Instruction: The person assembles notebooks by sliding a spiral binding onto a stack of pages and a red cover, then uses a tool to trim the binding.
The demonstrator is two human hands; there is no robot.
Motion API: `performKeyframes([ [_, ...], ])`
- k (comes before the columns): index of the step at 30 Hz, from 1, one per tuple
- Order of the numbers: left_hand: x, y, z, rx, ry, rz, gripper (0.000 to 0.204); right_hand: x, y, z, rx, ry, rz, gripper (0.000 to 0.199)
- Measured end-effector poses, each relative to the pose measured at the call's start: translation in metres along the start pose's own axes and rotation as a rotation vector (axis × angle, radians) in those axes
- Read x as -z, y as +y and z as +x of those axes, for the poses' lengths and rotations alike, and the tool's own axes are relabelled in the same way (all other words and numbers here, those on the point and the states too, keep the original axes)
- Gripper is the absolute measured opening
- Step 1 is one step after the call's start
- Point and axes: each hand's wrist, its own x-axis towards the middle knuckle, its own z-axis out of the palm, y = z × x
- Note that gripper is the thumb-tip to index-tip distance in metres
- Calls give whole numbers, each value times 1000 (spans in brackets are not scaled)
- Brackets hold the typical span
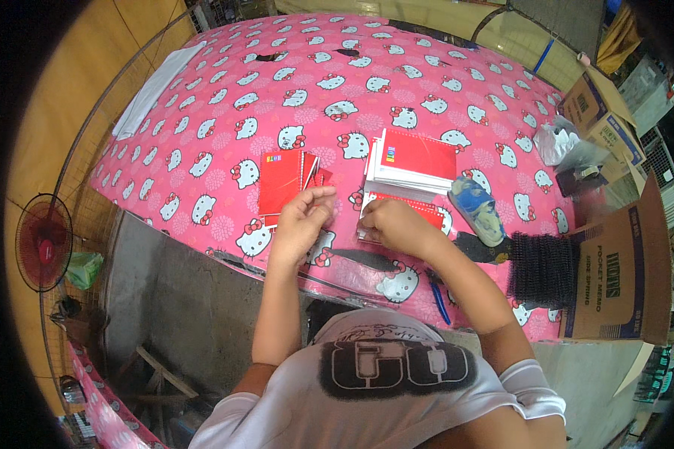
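My right hand (397, 226) is closed over the left end of a red spiral notebook (421, 213) lying near the table's front edge. Its fingertips are bent down and partly hidden. My left hand (302, 224) is just left of it, fingers loosely bent and apart from the thumb, with nothing visible in them. Beyond the left hand lies a small pile of red notebooks (281, 183), some fanned out at its right side. Behind the right hand a taller stack of white-paged pads (408, 179) carries a red cover (419, 156) on top.
A blue and cream slipper (477, 212) lies right of the stack. Farther right are black wire spirals (541, 268) beside an open cardboard box (614, 269). A blue pen-like tool (440, 301) rests near the front edge. A pink patterned cover (292, 97), torn in places, spreads over the table.
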Motion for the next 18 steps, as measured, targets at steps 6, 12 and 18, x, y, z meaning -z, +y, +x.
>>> performKeyframes([
  [6,-7,-21,2,150,-74,-56,24,-1,3,-4,-20,22,69,14],
  [12,-10,-30,1,175,-54,-33,25,-2,5,-7,-23,71,122,19],
  [18,-15,-25,1,150,-103,-16,28,2,6,-13,-62,120,161,21],
])
